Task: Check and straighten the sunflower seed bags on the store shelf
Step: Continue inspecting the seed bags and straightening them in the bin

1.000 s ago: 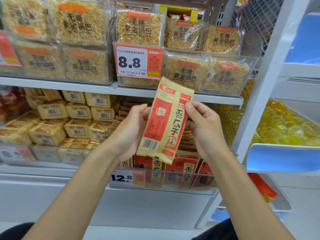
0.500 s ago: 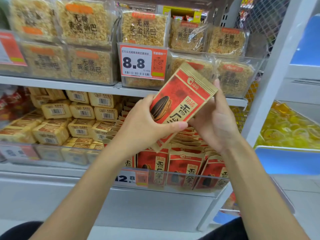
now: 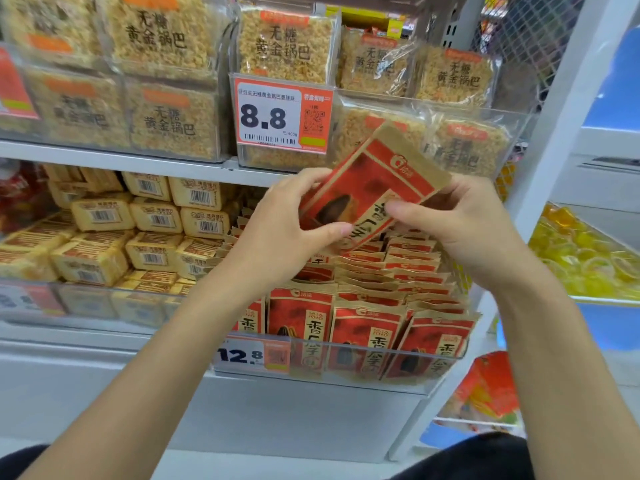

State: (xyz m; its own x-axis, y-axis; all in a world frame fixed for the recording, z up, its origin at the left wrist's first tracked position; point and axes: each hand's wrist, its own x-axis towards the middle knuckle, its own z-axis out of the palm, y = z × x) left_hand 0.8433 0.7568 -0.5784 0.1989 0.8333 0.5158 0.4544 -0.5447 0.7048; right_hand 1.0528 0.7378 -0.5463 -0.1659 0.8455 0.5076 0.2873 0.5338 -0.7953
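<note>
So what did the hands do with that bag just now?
The bag was turned over, from its barcode side to its red front, and tipped to the right. The left hand and right hand held it throughout. The bags on the shelf stayed put.

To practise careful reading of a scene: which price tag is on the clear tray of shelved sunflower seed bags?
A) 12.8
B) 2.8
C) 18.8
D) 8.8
A: the 12.8 tag is fixed to the front of the clear tray where the sunflower seed bags stand, while the 8.8 tag hangs one shelf up, by the rice crust packs.
</note>
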